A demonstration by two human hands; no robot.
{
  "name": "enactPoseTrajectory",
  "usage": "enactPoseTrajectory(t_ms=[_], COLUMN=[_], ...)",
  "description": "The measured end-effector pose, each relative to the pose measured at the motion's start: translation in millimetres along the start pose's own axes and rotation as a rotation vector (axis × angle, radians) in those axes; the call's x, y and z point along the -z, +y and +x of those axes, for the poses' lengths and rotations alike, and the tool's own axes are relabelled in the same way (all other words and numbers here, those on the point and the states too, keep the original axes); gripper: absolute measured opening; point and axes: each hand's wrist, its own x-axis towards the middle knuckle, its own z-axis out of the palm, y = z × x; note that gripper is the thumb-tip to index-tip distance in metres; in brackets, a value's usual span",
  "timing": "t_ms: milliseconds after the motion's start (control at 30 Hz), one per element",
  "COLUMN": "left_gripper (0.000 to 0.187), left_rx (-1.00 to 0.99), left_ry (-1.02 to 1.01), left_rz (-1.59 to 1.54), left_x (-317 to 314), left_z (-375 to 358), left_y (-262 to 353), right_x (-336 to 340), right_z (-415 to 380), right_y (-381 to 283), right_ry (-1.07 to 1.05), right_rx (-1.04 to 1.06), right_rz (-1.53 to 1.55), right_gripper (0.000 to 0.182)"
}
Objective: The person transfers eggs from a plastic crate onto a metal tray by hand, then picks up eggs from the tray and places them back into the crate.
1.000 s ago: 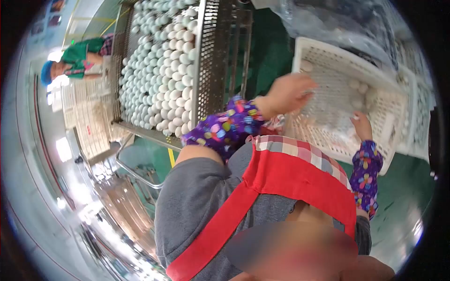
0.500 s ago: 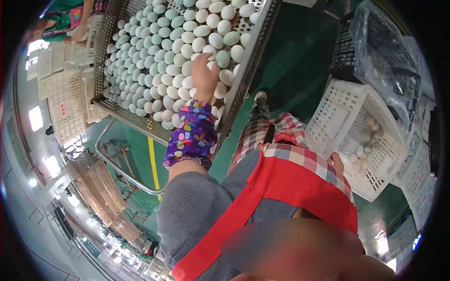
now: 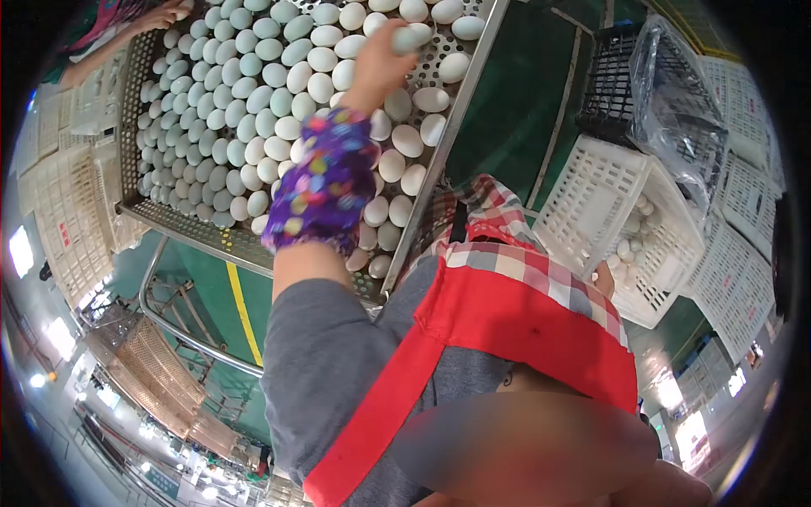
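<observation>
My left hand [image 3: 382,69], in a purple patterned sleeve cover, reaches over a perforated metal tray [image 3: 460,106] filled with pale eggs. Its fingers and thumb close around a pale greenish egg [image 3: 406,39] near the tray's right side. Many white and blue-green eggs [image 3: 245,89] lie in the tray around and beyond the hand. At my right side, my right hand [image 3: 604,279] grips the near rim of a tilted white plastic crate [image 3: 596,198]. Most of that hand is hidden behind my red and checked apron. A cluster of eggs [image 3: 629,249] lies inside the crate.
Another person's hand [image 3: 173,13] reaches to the tray's far left corner. A black crate with clear plastic [image 3: 676,118] stands behind the white crate. Stacked white crates [image 3: 735,279] are at the right. A curved metal rail [image 3: 198,342] runs below the tray.
My left hand has moved farther up the tray, now with a greenish egg at its fingertips. The other person's hand has come to the tray edge. The view has shifted slightly.
</observation>
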Motion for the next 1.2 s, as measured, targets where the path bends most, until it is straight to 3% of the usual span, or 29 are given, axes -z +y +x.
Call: enactPoseTrajectory(t_ms=[33, 100, 200, 233, 333, 433, 533, 633, 700, 767, 833, 900, 967, 1033, 1167, 1200], left_gripper=[0.035, 0.036, 0.047, 0.051, 0.048, 0.046, 0.039, 0.029, 0.028, 0.027, 0.029, 0.029, 0.027, 0.022, 0.046, 0.056], left_rx=[0.205, 0.287, 0.494, 0.582, 0.580, 0.451, 0.621, 0.656, 0.408, -0.015, -0.072, -0.014, 0.250, 0.240, 0.177, 0.159], left_ry=[-0.002, 0.057, -0.030, 0.036, 0.028, -0.124, 0.167, 0.188, -0.107, -0.108, -0.246, -0.630, -0.549, -0.652, -0.940, -0.779], left_rz=[-0.383, -0.790, -1.510, -1.514, -1.643, -1.790, -1.590, -1.215, -0.260, 0.422, 0.600, 0.813, 0.845, 0.990, 0.708, 0.474], left_x=[18.9, 44.5, 60.8, 60.9, 59.4, 61.0, 62.6, 59.8, 50.2, 23.3, 3.5, -31.0, -79.4, -126.9, -23.2, 2.6], left_z=[-10.4, -35.0, -70.7, -78.3, -95.5, -100.5, -99.7, -92.3, -77.9, -74.5, -62.2, -39.9, -27.3, -7.0, -26.7, -37.6], left_y=[5.5, -4.9, -28.9, -25.7, -25.7, -32.3, -13.9, -19.5, -35.4, -22.8, -6.7, -20.7, -46.9, -98.3, -26.9, -29.0], right_x=[-1.1, -2.6, -2.1, -2.9, -5.5, -10.2, -16.7, -28.7, -23.1, -4.4, -4.5, -10.1, -14.8, -18.9, -21.1, -21.7], right_z=[-2.1, -3.0, -2.4, -2.5, -3.8, 1.1, 3.7, 1.8, 3.4, -1.0, 1.6, 2.2, 3.7, 9.1, 11.1, 10.8], right_y=[-4.7, 3.5, 6.8, 8.0, 13.7, 23.9, 36.8, 66.9, 52.7, 8.4, 6.1, 18.6, 28.8, 35.7, 45.9, 47.7], right_ry=[0.017, -0.022, -0.019, -0.019, -0.012, -0.005, 0.009, 0.011, 0.045, 0.100, 0.114, 0.125, 0.140, 0.152, 0.185, 0.191], right_rx=[-0.020, -0.058, -0.046, -0.037, -0.009, 0.035, 0.060, 0.048, 0.074, 0.118, 0.116, 0.113, 0.119, 0.132, 0.139, 0.140], right_rz=[0.025, 0.007, 0.036, 0.033, -0.003, -0.051, -0.093, -0.201, -0.140, 0.045, 0.050, 0.013, -0.015, -0.025, -0.030, -0.034], right_gripper=[0.019, 0.020, 0.020, 0.021, 0.022, 0.023, 0.024, 0.026, 0.024, 0.023, 0.023, 0.023, 0.023, 0.023, 0.023, 0.023])
